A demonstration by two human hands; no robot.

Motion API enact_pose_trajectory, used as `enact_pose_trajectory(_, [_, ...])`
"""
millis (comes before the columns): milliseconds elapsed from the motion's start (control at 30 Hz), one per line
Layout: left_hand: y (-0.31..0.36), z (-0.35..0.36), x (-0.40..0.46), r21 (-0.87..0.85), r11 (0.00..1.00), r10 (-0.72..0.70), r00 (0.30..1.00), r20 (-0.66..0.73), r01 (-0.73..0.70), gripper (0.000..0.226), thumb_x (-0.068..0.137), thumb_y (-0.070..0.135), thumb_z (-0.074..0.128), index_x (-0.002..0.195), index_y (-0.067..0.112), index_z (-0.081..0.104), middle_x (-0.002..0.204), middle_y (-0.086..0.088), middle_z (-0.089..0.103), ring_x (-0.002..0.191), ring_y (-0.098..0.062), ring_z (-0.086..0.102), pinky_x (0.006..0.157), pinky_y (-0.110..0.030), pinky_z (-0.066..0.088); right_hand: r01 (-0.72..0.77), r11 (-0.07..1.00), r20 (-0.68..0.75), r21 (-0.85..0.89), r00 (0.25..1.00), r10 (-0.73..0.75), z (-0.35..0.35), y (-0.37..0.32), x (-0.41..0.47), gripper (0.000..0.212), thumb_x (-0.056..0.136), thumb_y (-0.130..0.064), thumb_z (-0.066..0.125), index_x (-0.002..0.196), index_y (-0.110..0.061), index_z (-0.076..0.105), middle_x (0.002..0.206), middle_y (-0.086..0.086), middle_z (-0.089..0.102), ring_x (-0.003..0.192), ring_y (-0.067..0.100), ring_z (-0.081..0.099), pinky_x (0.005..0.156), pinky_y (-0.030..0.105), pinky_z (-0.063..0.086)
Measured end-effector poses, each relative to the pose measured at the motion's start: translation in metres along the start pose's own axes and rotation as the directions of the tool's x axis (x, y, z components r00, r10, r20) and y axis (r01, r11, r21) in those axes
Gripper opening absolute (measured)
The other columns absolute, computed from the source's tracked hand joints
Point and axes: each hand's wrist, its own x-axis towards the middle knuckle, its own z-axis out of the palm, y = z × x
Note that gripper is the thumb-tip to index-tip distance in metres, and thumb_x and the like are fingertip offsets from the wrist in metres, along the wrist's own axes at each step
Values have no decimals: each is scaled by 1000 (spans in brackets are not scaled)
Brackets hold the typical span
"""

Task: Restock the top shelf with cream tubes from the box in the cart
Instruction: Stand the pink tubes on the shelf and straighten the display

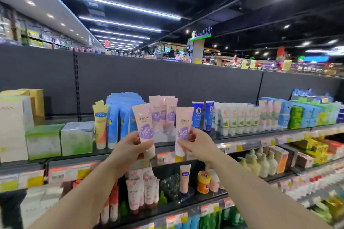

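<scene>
Pink plastic with a purple round label: that is how the two cream tubes in my hands look. My left hand (130, 147) pinches the left tube (146, 128) near its lower part, thumb in front and fingers curled behind, and the tube leans a little to the left. My right hand (195, 144) grips the right tube (183, 130) in the same way, and this one stands almost upright. Both tubes are cap down, and both are in front of the top shelf (242, 142), not standing on it. Each carries three Chinese characters above the purple label; the small text under them is too blurred for me to read.

Behind my hands two more pink tubes of the same kind (163, 115) stand on the top shelf, between a row of blue tubes (119, 117) and two dark blue tubes (203, 117). Further right stand white tubes with a green picture (234, 119). On the left are green and white cartons (59, 139); their writing I cannot make out.

Price tags (72, 173) in orange and yellow run along the shelf edge, with barcodes but no readable numbers. My arms hide part of the lower shelf.
</scene>
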Motion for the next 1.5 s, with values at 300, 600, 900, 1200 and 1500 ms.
enact_pose_trajectory(300, [-1, -7, 44, 15, 1000, -1, 1000, 9, 1, 28, 86, 18, 71, 113, 20, 65, 103, 1, 75, 95, -18, 71, 89, -42, 56, 65, 997, -216, 31, 975, -56, 31, -10, 99, 22, 88, -22, 70, 106, -24, 58, 104, -5, 67, 95, 11, 62, 76, 22, 48])
enact_pose_trajectory(600, [-8, -8, 52, 43, 998, -37, 999, -34, 38, 29, 85, 14, 72, 113, 19, 65, 103, -2, 74, 97, -18, 71, 89, -43, 56, 44, 990, -200, 131, 980, -17, 64, 4, 139, 29, 86, -19, 73, 109, -22, 56, 106, -5, 66, 97, 10, 63, 94, 34, 54])
enact_pose_trajectory(900, [-6, -2, 50, 40, 997, -56, 996, -76, 60, 28, 86, 13, 71, 112, 20, 64, 102, 0, 74, 96, -16, 71, 84, -37, 58, -41, 999, -156, -16, 987, 38, 66, 11, 142, 27, 88, -22, 70, 110, -22, 55, 114, -3, 64, 109, 17, 61, 94, 33, 50])
enact_pose_trajectory(1200, [-5, 1, 52, 114, 992, -43, 990, -135, 59, 34, 82, 21, 75, 112, 30, 62, 103, 5, 73, 97, -15, 70, 83, -39, 59, 34, 999, -190, 10, 981, -32, 61, 16, 136, 32, 91, -21, 66, 112, -20, 43, 111, -1, 58, 95, 9, 56, 65, 14, 39])
enact_pose_trajectory(1500, [5, 32, 65, 244, 965, 145, 969, -200, -94, 33, 74, 30, 80, 103, 28, 64, 94, 7, 73, 86, -10, 71, 71, -27, 59, 156, 972, 226, 176, 955, -194, 38, -2, 98, 25, 85, -41, 70, 103, -27, 63, 96, -9, 70, 89, 10, 68, 75, 26, 58])
